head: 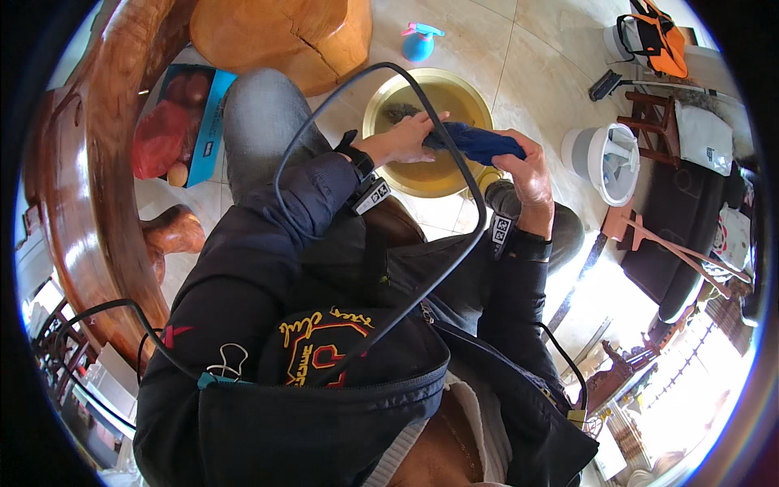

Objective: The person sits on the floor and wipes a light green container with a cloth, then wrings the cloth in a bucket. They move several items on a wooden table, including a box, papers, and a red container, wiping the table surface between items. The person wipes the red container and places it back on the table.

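A shallow gold-coloured metal basin (426, 185) stands on the tiled floor between my knees, with water in it. Above its right side, my right hand (528, 167) grips one end of a bunched dark blue cloth (478, 143). The cloth stretches leftward over the basin to my left hand (409, 139), whose fingers are spread at its other end; whether they grip it I cannot tell. Beyond my left hand, a dark, blurred clump (401, 112) lies in the basin. A black cable loops across the view in front of the basin and the cloth.
A blue spray bottle (419, 46) with a pink part stands beyond the basin. A wooden stump table (280, 36) is at the upper left, near a blue box (210, 128) holding a red bag and round produce. To the right are a white and grey bucket (584, 152) and a wooden stool (654, 125).
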`<state>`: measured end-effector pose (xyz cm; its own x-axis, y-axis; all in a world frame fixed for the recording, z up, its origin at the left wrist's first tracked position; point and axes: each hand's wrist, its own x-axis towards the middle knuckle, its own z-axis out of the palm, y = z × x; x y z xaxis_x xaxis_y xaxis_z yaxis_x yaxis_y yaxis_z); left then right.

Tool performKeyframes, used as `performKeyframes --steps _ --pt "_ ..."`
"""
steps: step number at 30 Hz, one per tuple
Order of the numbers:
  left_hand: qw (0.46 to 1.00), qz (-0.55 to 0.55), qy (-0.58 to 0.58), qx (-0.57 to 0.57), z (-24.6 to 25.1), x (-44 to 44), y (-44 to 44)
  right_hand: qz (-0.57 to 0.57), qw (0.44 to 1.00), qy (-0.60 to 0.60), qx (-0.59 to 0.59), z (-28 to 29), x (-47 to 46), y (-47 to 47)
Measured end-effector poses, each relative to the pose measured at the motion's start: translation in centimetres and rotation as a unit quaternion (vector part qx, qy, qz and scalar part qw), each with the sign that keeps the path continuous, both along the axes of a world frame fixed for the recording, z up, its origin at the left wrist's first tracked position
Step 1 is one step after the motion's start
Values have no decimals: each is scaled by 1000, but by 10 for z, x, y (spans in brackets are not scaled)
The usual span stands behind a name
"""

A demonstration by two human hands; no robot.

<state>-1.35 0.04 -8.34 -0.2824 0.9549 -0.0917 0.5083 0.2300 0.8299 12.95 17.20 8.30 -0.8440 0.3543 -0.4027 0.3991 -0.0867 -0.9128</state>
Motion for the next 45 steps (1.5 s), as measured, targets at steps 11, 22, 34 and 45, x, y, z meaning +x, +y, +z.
performKeyframes --steps 11,22,34,45 --pt "984 118 -108 -83 34 16 22 -151 978 -24 143 -51 7 31" --pt "987 112 -32 108 54 25 25 58 961 58 263 -139 1 -6" --pt "843 273 -448 -117 45 6 17 -77 967 -37 240 -74 -14 -28" --pt "723 112 -681 -17 3 -3 11 6 990 69 -120 -42 -2 -35"
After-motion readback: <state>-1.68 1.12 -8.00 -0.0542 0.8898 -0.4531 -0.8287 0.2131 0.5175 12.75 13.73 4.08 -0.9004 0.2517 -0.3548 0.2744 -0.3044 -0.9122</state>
